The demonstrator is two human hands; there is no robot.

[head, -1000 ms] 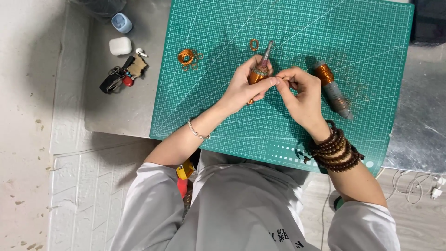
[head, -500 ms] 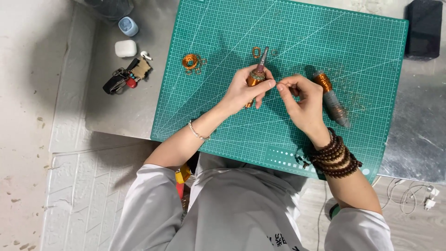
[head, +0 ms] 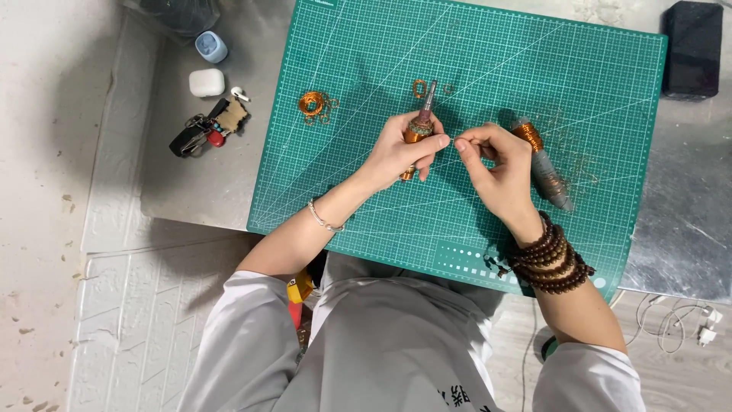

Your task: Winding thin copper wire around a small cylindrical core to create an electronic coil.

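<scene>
Copper-wound tool gripped in left hand; right hand pinches something too fine to see. Copper coil lies left, spool right, on green mat.

Copper wire, rubbery mat, bare metal table

Your left hand grips a tool with a shiny copper-coloured barrel and a dull metal tip; your right hand pinches thin wire too fine to judge. The cutting mat looks matt green, smooth, like rubbery plastic. The table is brushed metal with a soft sheen. The wire coil gleams coppery. The spool pairs glossy copper winding with grey metal. Your bead bracelets look like polished dark wood. The small case is smooth white plastic.
</scene>
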